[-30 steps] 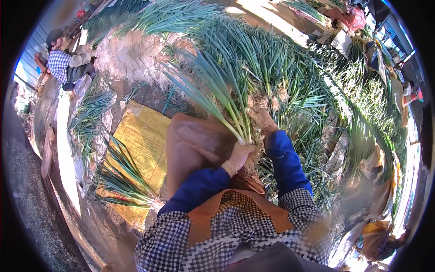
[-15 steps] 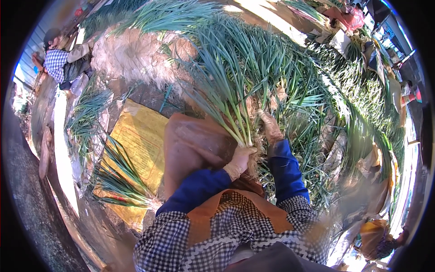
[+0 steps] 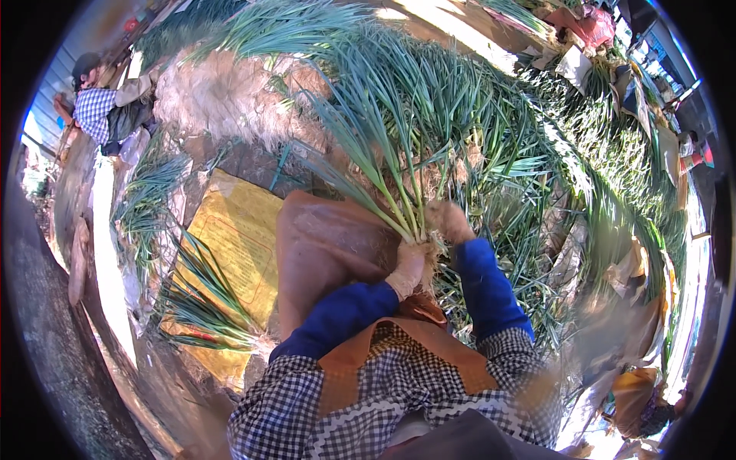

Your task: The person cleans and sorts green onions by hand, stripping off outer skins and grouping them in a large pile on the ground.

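Observation:
My left hand is closed round the pale lower stems of a bunch of green onions, above my lap. Their long leaves fan up and away from me, and stringy roots hang below the grip. On the right side of the stems is my right hand, close to the bunch. Motion smears its fingers, so their hold does not show. Beyond both hands lies a big heap of loose green onions.
Left of my knee, a smaller bunch rests on a yellow printed sack. Stacked onions with pale roots outward stand at the far left. A co-worker sits beyond them. More greens spread along the right.
My right hand has moved slightly down and left against the stems. The left hand, still round the bunch, has shifted only a little.

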### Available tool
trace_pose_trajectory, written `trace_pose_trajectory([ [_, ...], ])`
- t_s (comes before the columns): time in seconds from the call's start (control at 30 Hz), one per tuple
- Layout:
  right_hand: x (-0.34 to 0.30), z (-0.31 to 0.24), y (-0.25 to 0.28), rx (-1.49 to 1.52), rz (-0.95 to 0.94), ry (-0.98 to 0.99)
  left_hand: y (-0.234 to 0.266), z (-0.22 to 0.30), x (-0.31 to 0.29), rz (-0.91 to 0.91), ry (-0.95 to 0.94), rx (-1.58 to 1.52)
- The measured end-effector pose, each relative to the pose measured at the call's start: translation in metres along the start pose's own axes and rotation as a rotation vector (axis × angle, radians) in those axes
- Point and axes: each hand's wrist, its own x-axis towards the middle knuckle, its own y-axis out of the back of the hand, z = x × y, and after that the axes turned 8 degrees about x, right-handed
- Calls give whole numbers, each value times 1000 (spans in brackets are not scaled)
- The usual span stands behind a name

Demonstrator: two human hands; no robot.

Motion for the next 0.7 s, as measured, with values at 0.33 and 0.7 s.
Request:
trace_pose_trajectory([
  [0.33,-196,-1,97,800,-274,-930,25,18,4,-126,55,-187],
  [0.7,45,-42,40,2103,-104,-111,44,57,-10,-375,358,-468],
])
